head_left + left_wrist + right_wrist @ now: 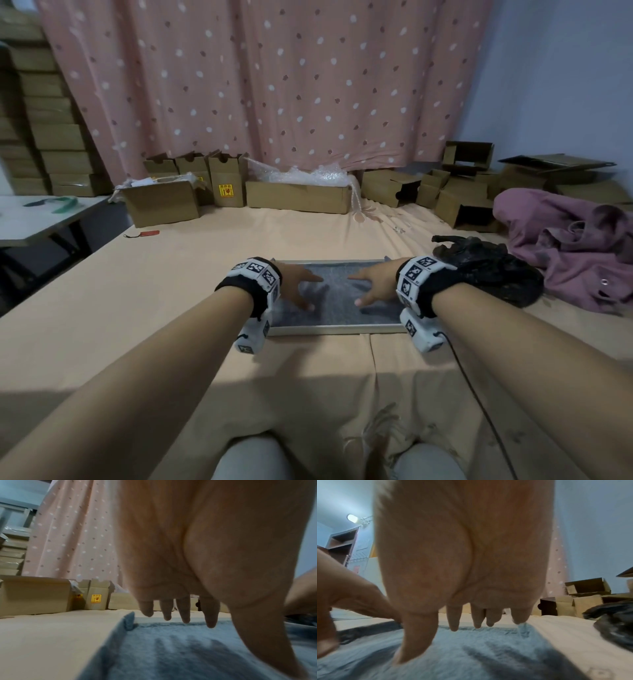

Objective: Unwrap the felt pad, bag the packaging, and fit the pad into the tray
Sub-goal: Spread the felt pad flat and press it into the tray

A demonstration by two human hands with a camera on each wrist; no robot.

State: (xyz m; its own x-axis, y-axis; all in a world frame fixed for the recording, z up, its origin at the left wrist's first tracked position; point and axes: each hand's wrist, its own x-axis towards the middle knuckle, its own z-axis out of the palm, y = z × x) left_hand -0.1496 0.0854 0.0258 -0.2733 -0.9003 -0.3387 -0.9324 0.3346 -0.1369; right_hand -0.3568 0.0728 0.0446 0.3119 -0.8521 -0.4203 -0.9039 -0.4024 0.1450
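I see a bed [171, 291] covered in a peach sheet. On it, in front of me, lies a flat tray [329, 330]. A black bag [493, 274] sits just right of the tray, with a crumpled purple cloth [565, 240] beyond it. Cardboard boxes [298, 197] line the far edge, and a small red tag [149, 233] lies at far left.

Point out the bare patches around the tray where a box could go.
Bare bedspread lies left of the tray, between it and the red tag, and nearer, between tray and knees. The strip ahead, up to the long carton, is bare too. Right of the tray is crowded: black bag, then purple garment.
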